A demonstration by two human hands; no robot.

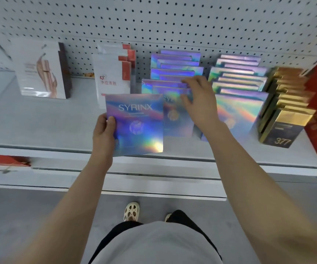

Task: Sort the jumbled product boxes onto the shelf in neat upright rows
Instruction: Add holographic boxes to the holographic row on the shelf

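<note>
L hand [104,130] holds SYRINX box [136,124]; R hand [199,103] on row [173,80].

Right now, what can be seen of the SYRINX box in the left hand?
The SYRINX box is flat and square, with a shiny holographic blue-purple face, white lettering, a round emblem below it and a rainbow glare at its lower right. The left hand grips its left edge, thumb on the front, holding it upright, facing the camera, above the shelf's front edge. It overlaps the front of the matching blue row.
</note>
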